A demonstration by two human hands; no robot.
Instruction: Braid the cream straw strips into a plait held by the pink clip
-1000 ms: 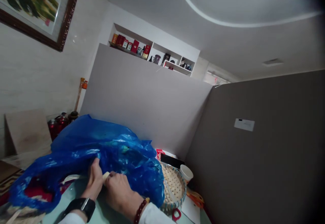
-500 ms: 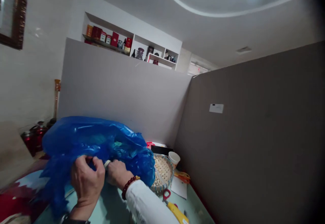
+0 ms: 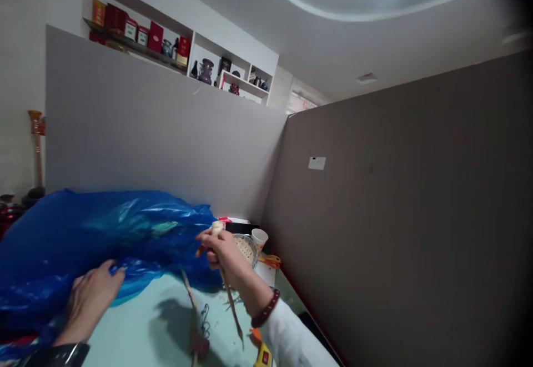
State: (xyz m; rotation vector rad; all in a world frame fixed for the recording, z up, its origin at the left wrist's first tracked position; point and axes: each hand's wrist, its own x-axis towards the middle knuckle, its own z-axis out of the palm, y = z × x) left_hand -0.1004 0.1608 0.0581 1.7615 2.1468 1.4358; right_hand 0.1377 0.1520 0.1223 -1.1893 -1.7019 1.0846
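A large crumpled blue plastic bag (image 3: 137, 228) lies across the left of the table. My left hand (image 3: 94, 295) grips its front edge, fingers bent into the film, with a black watch-like band at the wrist. Over the table, my right hand (image 3: 225, 250) is closed round a thin brown stick (image 3: 234, 314) with a thick pale end, which points up above my fingers. The stick's tapered end hangs downward. Another thin stick (image 3: 189, 292) lies on the pale table top between my hands. Beside it is a dark looped cord (image 3: 205, 320).
Beyond my right hand stand a woven basket (image 3: 245, 249) and a white cup (image 3: 259, 237). A yellow-handled tool (image 3: 264, 355) lies near the front, partly behind my sleeve. Grey partitions (image 3: 158, 134) rise behind and to the right of the table (image 3: 137, 328).
My right hand has moved up and right, away from the bag, with the stick now showing. My left hand has shifted left along the bag. The view has turned rightward.
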